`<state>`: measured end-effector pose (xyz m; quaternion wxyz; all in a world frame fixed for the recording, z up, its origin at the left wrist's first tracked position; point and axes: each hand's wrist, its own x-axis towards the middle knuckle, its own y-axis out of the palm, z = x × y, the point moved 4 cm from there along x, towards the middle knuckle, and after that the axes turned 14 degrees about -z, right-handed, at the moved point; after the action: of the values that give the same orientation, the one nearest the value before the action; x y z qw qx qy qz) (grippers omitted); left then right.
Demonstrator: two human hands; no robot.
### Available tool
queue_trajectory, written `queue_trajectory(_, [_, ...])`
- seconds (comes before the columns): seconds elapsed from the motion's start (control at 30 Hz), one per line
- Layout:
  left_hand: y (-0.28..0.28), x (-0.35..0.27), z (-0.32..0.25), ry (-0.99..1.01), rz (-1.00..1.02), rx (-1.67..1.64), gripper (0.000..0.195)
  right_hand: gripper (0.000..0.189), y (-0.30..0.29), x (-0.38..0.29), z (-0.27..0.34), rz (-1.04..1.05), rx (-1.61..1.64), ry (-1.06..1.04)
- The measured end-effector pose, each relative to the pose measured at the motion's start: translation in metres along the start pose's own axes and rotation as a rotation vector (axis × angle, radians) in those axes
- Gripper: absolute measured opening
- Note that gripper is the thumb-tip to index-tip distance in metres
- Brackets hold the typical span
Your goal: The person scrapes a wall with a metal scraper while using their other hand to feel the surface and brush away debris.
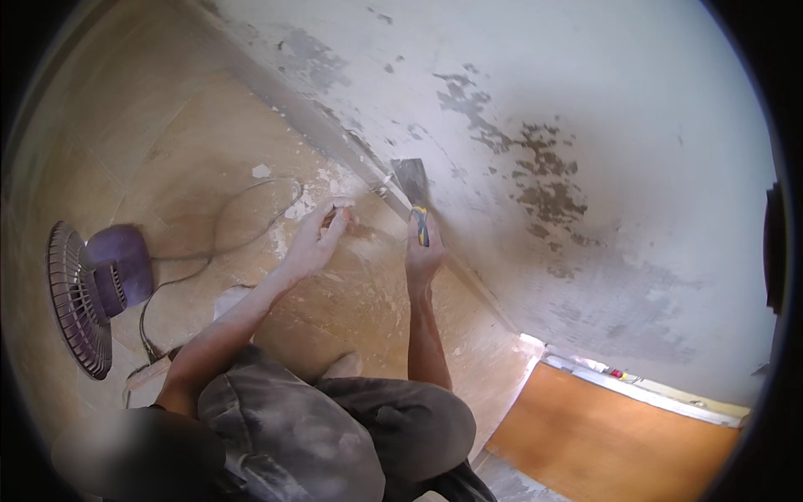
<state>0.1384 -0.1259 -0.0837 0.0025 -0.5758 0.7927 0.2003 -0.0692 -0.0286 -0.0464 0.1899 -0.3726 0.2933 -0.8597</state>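
My right hand (425,251) grips the yellow-and-black handle of a wide putty knife (411,179). Its flat metal blade lies against the lower part of a white wall (627,138), just above the skirting (389,194). Paint has flaked off that wall in grey and brown patches (552,182). To the left, my left hand (320,235) hovers over the floor, fingers loosely curled and thumb apart from them. No object shows in it, though its palm side is partly hidden. Pale dust coats this hand and forearm. White paint flakes (301,204) lie on the floor beyond it.
A purple fan (119,270) with a round grille is on the tan floor (169,144) at left, its cord (244,245) looped towards my left hand. My bent knees (301,427) fill the bottom. An orange-brown panel (615,433) with a white edge is at lower right.
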Motion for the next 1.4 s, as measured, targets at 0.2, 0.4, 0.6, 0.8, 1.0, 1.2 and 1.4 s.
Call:
queue_trajectory(0.2, [-0.057,0.008,-0.005,0.068,-0.171,-0.051,0.025,0.026,-0.048,-0.036,-0.029,-0.037,-0.107,0.105])
queue_trajectory(0.4, [-0.074,0.013,-0.005,0.031,-0.273,-0.081,0.026,0.023,-0.034,-0.009,-0.035,0.028,-0.071,0.028])
queue_trajectory(0.6, [-0.082,0.011,-0.011,0.076,-0.299,-0.103,0.026,0.026,0.076,0.013,0.063,0.083,-0.025,-0.154])
queue_trajectory(0.8, [-0.102,0.000,-0.017,0.113,-0.406,-0.055,0.027,0.024,0.040,-0.004,0.036,0.053,0.061,-0.044])
queue_trajectory(1.0, [-0.117,0.004,-0.020,0.100,-0.436,-0.041,0.028,0.023,0.007,0.004,-0.001,0.141,0.024,-0.086])
queue_trajectory(1.2, [-0.089,0.010,-0.016,0.081,-0.330,-0.133,0.027,0.028,0.096,0.032,0.086,0.134,-0.141,-0.418])
queue_trajectory(1.4, [-0.096,0.009,-0.023,0.108,-0.361,-0.124,0.027,0.030,0.112,0.010,0.112,0.191,-0.049,-0.278])
